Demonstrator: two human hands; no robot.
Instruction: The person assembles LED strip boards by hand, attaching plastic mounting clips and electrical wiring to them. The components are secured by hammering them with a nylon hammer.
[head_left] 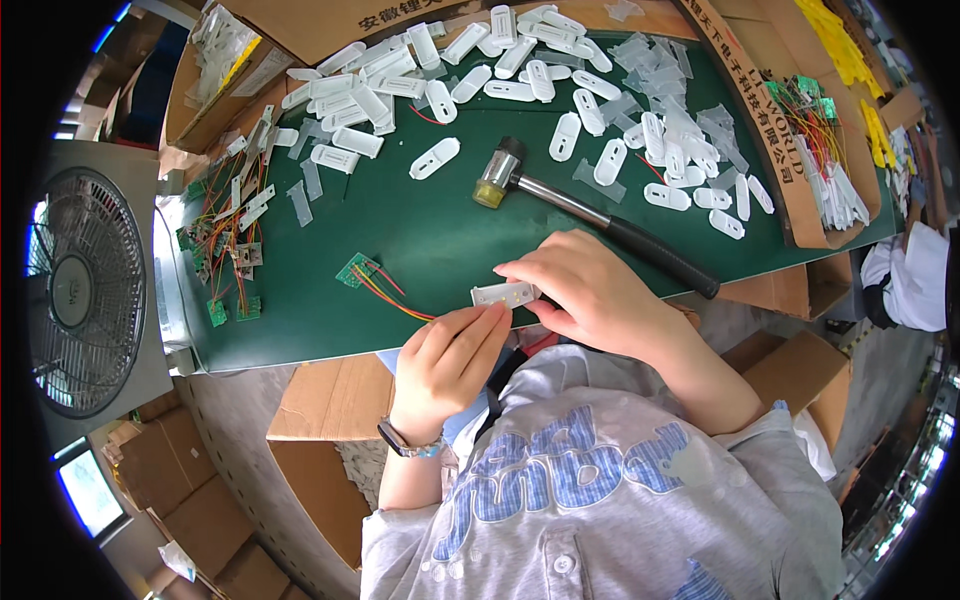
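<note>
Between my two hands, just above the near edge of the green table, I hold a small white LED strip board (505, 294) with pale dots along it. My left hand (447, 362) pinches its lower left side with the fingers together. At the strip's right end, my right hand (590, 290) grips with thumb and forefinger. Red and yellow wires run left from my left fingers to a small green circuit board (356, 270), which lies on the table. Beyond my right hand lies a mallet (600, 215) with a yellowish head and a black grip.
White oval plastic housings (434, 158) lie scattered across the table's far side, with clear plastic pieces (655, 70) among them. Wired boards (240, 215) are heaped at the left edge, beside a fan (85, 290). A cardboard box (745, 110) stands at the right.
</note>
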